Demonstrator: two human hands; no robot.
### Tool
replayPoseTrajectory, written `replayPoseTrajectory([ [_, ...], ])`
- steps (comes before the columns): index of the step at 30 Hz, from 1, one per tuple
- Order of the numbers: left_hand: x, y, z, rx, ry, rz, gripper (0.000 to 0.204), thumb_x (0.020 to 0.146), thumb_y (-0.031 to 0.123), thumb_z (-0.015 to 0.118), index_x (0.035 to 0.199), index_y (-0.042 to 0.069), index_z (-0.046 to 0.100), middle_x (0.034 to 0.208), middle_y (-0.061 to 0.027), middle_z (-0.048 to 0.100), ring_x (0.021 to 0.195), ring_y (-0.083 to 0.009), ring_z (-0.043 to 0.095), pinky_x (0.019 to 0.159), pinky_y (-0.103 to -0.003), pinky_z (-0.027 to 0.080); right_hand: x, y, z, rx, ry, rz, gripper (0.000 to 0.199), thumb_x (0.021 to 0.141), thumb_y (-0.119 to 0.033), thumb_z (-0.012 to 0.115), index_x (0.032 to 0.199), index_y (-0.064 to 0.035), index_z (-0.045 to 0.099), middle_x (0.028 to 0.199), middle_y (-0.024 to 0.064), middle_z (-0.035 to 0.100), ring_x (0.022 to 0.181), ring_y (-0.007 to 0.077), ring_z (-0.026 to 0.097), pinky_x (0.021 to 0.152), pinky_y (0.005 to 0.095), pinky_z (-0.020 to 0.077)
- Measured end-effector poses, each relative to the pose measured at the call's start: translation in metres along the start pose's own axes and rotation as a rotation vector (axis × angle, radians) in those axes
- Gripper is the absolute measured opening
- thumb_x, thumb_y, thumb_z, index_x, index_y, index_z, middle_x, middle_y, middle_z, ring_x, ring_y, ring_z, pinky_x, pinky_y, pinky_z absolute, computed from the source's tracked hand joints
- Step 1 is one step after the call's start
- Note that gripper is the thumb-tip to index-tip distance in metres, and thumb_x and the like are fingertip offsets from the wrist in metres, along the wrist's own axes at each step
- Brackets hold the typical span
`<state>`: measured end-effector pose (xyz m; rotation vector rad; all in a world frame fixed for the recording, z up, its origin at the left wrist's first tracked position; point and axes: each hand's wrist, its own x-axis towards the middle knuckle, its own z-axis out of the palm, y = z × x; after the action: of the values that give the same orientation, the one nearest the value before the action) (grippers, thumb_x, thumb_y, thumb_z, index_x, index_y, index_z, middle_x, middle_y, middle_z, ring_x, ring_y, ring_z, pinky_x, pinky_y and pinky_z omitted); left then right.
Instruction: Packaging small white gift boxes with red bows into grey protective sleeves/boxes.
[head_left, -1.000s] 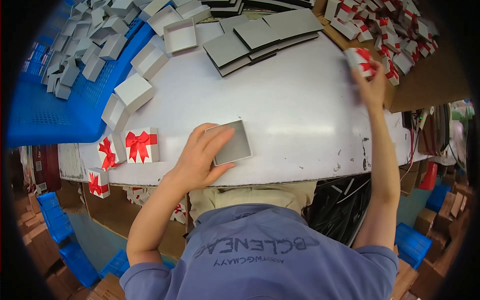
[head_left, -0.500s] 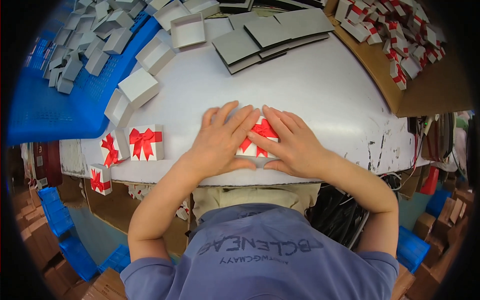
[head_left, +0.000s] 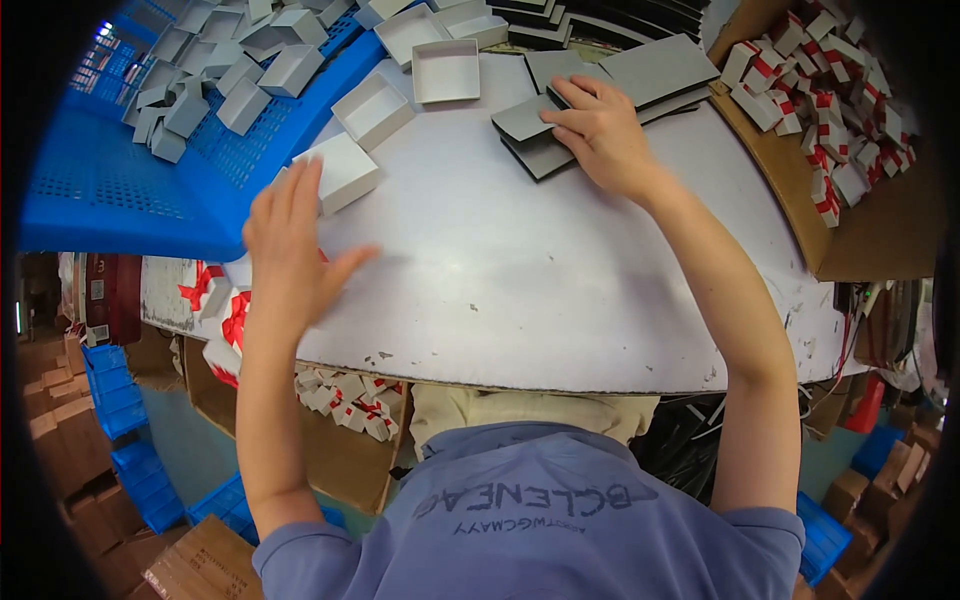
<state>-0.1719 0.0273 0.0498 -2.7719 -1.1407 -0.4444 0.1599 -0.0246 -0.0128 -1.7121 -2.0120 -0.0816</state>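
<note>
My left hand (head_left: 287,240) is open, its fingers stretched out and its thumb apart. Just beyond its fingertips is a plain white box (head_left: 343,172), partly behind the fingers; whether they touch is unclear. At the far middle of the table my right hand (head_left: 608,132) pinches the edge of a thin grey sheet (head_left: 524,119), which lies over other grey sheets with black undersides (head_left: 660,70). Several small white boxes with red ribbon bows (head_left: 212,290) sit at the table's left edge, partly hidden by my left forearm.
Open white box halves (head_left: 446,72) line a blue crate (head_left: 150,215) piled with more of them. A cardboard carton (head_left: 870,245) at the right holds many ribboned boxes. Another carton (head_left: 340,460) with ribboned boxes stands below the table's front edge (head_left: 480,385).
Both hands have left the ribboned box at the front middle, and it no longer shows there. My left hand moved left to the white boxes; my right reached forward onto the grey sheets.
</note>
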Motion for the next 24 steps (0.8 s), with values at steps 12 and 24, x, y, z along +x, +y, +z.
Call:
replayPoseTrajectory([
  [12,0.007,0.035,0.032,-0.734,-0.052,-0.024,0.080,0.059,0.016,0.076,0.125,0.003,0.033,0.113,-0.0178,0.043,0.107,-0.0340,0.046,0.087,-0.037,0.043,-0.021,-0.045,-0.028,0.219,0.383,-0.146,0.034,0.070,-0.004,0.065,0.102,-0.0150,0.069,0.098,0.0092,0.058,0.084,0.0246,0.055,0.072,0.0347,0.0444],
  [24,-0.026,0.065,0.077,-0.656,-0.182,0.423,0.053,0.071,0.024,0.069,0.120,0.012,0.053,0.135,-0.0124,0.040,0.120,-0.0444,0.031,0.099,-0.051,0.026,-0.084,-0.032,-0.052,0.300,0.084,-0.125,0.037,0.068,-0.014,0.072,0.104,-0.0101,0.063,0.102,0.0088,0.059,0.094,0.0260,0.055,0.082,0.0371,0.0434],
])
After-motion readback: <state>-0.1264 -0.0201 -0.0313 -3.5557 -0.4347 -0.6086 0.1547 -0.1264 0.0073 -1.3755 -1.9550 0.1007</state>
